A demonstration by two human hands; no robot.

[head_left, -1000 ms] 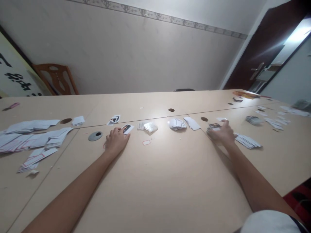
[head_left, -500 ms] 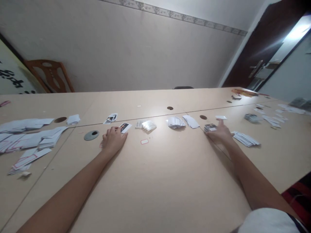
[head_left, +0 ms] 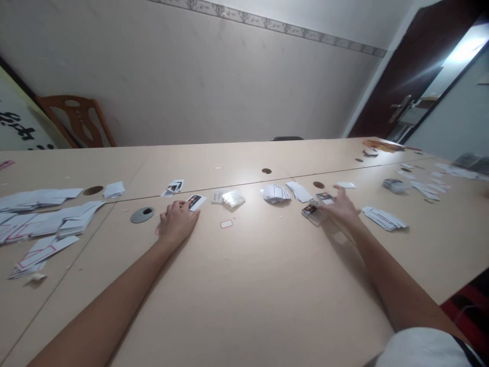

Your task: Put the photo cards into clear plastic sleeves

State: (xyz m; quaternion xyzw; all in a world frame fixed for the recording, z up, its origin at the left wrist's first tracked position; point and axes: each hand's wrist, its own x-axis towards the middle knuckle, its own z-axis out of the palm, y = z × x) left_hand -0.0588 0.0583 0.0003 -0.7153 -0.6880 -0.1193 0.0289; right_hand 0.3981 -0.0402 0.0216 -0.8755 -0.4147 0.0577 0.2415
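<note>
In the head view, the left arm reaches in from the near left, its forearm low over the worktop [head_left: 244, 290]. The left hand [head_left: 178, 224] lies palm down, fingers bent, touching the near-left side of a photo card [head_left: 196, 202]; whether it pinches the card or only presses it, I cannot tell. The right arm comes from the near-right corner of the view. The right hand [head_left: 343, 206] is at the photo-topped cards [head_left: 313, 213] right of the worktop's middle, its index finger lifted toward a pale card [head_left: 346, 185]; how firmly it grips is unclear.

Between the hands, in a row parallel to the far edge, are a clear plastic packet [head_left: 234, 199], a fanned stack of white slips [head_left: 275, 193] and a smaller slip pile [head_left: 299, 191]. A red-bordered label [head_left: 226, 224] lies nearer. Toward the left edge spread white paper strips [head_left: 80, 216], with a grey grommet [head_left: 142, 214] just beside the left hand. More slips [head_left: 384, 218] fan out toward the right edge.
</note>
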